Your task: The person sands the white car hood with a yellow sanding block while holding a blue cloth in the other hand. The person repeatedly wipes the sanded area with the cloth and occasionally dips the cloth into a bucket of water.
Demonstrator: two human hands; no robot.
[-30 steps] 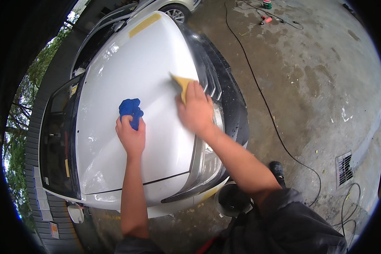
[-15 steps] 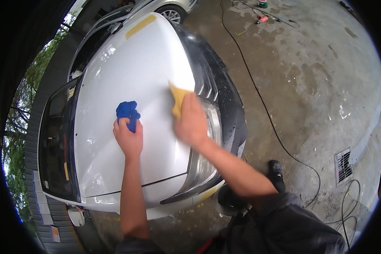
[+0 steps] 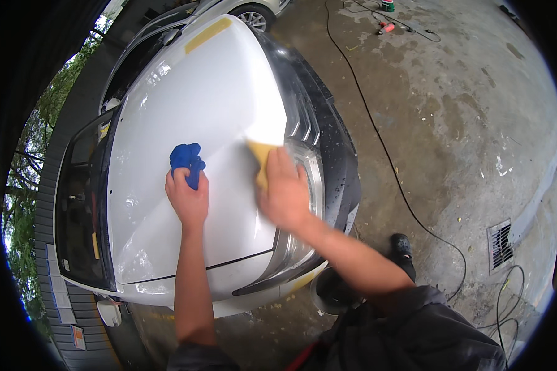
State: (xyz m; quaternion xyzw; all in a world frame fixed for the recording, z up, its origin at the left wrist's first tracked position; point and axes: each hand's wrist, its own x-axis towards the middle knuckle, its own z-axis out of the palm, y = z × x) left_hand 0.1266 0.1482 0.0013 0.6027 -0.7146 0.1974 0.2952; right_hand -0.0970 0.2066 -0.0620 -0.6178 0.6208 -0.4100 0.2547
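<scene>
The white bonnet of a car (image 3: 210, 80) spreads out beneath both arms. My left hand (image 3: 187, 196) is closed round a crumpled blue cloth (image 3: 187, 162), resting on the middle of the bonnet. Near the front edge, beside the headlight (image 3: 314, 179), my right hand (image 3: 286, 195) presses a yellow sheet (image 3: 261, 154) against the paint; it looks like sandpaper. Motion blurs that hand a little, and its palm hides much of the sheet. A strip of yellow tape (image 3: 208, 35) lies on the bonnet's far edge.
A black cable (image 3: 377, 136) runs along the wet concrete floor to the right. A metal drain grate (image 3: 500, 245) is set in the floor. A red tool (image 3: 385, 28) lies at the far right. Another car's wheel (image 3: 254, 17) shows at the top. A dark bucket (image 3: 335, 290) stands by my legs.
My right hand with the yellow sheet has moved slightly nearer to me along the bonnet's front edge. The left hand and blue cloth stay nearly in place.
</scene>
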